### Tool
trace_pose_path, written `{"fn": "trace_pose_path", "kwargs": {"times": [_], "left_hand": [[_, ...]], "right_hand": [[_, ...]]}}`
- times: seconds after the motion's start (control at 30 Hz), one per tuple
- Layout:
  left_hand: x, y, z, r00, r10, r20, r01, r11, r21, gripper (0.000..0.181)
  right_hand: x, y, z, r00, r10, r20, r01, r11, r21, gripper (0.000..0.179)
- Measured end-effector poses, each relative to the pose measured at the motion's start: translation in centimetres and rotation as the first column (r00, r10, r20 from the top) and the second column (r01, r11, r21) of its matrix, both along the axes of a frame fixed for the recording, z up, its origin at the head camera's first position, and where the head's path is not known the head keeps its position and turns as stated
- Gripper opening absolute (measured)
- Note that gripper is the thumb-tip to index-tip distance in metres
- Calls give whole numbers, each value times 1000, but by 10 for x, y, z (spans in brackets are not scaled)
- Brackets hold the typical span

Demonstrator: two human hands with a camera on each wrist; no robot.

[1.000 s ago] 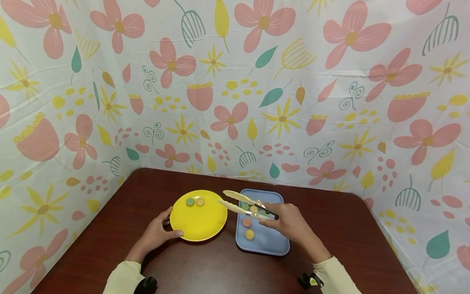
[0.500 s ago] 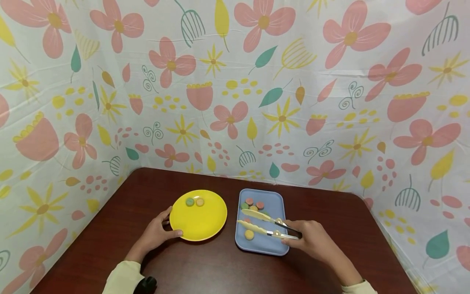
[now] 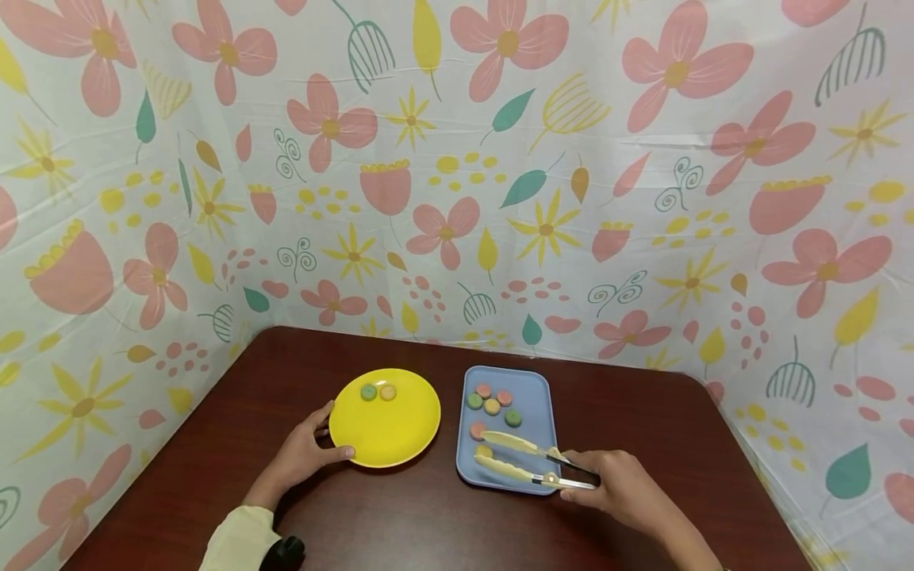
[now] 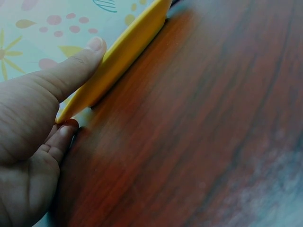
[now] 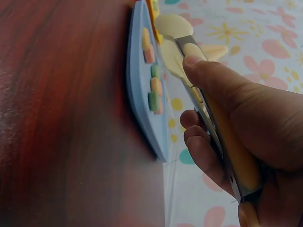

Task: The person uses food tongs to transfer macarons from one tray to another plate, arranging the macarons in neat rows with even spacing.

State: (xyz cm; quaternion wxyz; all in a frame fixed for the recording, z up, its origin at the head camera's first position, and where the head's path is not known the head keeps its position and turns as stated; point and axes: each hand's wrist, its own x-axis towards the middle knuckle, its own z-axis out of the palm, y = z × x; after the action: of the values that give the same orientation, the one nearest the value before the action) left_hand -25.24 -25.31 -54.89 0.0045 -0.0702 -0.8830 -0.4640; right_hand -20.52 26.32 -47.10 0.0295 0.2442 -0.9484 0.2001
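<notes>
1. You are holding pale-tipped tongs (image 3: 510, 442) in your right hand (image 3: 617, 485), fingers curled round them; the tips are standing apart over the near part of the blue tray (image 3: 539, 388).
2. The near yellow disc (image 3: 483, 450) is lying on the tray's near left, close by the tips; whether they are touching it, you cannot tell.
3. You would probably be pinching best by centring the disc between the tips and squeezing gently, since it may be crumbly.
4. A pink disc (image 3: 478, 430) is sitting just beyond, so a wide sweep could be nudging it.
5. Farther off, a cluster of five discs (image 3: 492, 407) is resting: two pink, two green, one yellow.
6. Leftward, your left hand (image 3: 307, 444) is gripping the rim of the yellow plate (image 3: 389, 436), which is bearing a green disc (image 3: 368, 392) and a pale orange disc (image 3: 388, 392) at its far side.
7. No brand, label or readable writing is showing; a flower-patterned sheet (image 3: 443, 190) is hanging behind the dark table (image 3: 400, 523).
</notes>
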Motion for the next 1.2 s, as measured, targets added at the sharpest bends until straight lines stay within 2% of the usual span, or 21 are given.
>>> {"fn": "trace_pose_path", "kwargs": {"times": [0.2,0.4,0.53,0.73,1.0,1.2], "left_hand": [[-1,0,-1,1000,-3,-3,3,1000,0,105],[-1,1,-1,1000,-9,-1,9,1000,8,105],[-1,1,0,1000,-6,1,6,1000,4,105],[-1,0,1,1000,-7,3,7,1000,2,105],[0,0,0,1000,-11,-5,11,1000,0,105],[0,0,0,1000,-7,1,7,1000,7,106]], "right_hand": [[0,2,-7,1000,3,11,-3,1000,3,53],[-1,4,-13,1000,21,-17,-21,1000,-12,47],[-2,4,-15,999,50,-5,-50,998,-33,43],[-1,3,-16,998,65,17,-64,997,-45,43],[1,2,-13,997,46,66,-44,999,-31,45],[3,2,-14,998,37,60,-34,999,-40,46]]}}
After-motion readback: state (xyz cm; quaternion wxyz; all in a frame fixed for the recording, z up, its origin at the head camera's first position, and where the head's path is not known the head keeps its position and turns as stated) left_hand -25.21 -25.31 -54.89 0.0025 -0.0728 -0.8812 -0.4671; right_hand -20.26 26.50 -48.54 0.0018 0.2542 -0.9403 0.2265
